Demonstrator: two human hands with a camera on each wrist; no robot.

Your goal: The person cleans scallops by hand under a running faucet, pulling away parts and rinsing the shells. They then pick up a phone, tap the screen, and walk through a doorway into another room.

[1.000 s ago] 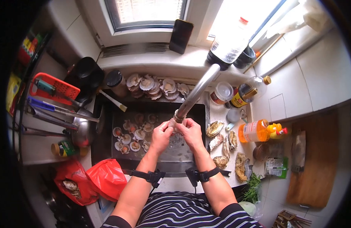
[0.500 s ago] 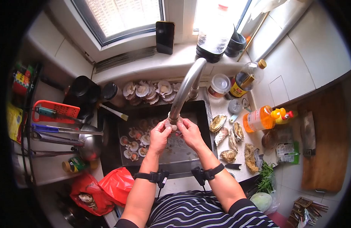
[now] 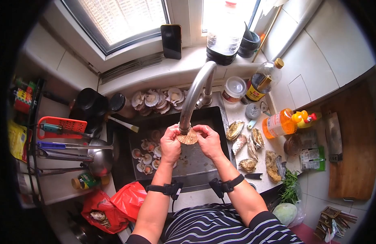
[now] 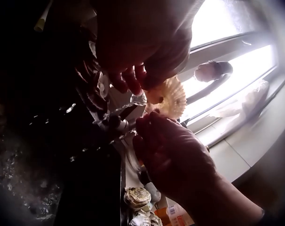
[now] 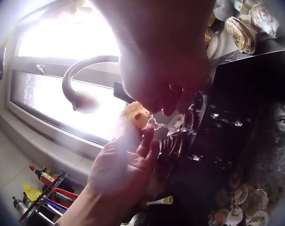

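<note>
Under the mouth of the curved metal faucet (image 3: 192,95), both hands hold a scallop shell (image 3: 188,138) between them. Its ribbed, tan outer side shows in the head view. The left hand (image 3: 170,144) pinches one edge, and the right hand (image 3: 209,142) pinches the opposite one. Beneath them is a dark sink (image 3: 196,181). In the left wrist view the fan-shaped shell (image 4: 173,99) is lit from behind, and water drops fly beside the fingers. Several opened scallops (image 3: 146,157) lie in the left part of the sink.
More scallops (image 3: 155,99) are piled behind the sink. Several oysters (image 3: 248,164) lie on the right counter, near an orange bottle (image 3: 279,124). A brush (image 3: 125,123) juts over the sink's back left corner. A red bag (image 3: 131,201) stands at front left.
The scallop shell has been turned so its ribbed outer side shows. The hands stay under the faucet mouth. The head view has shifted.
</note>
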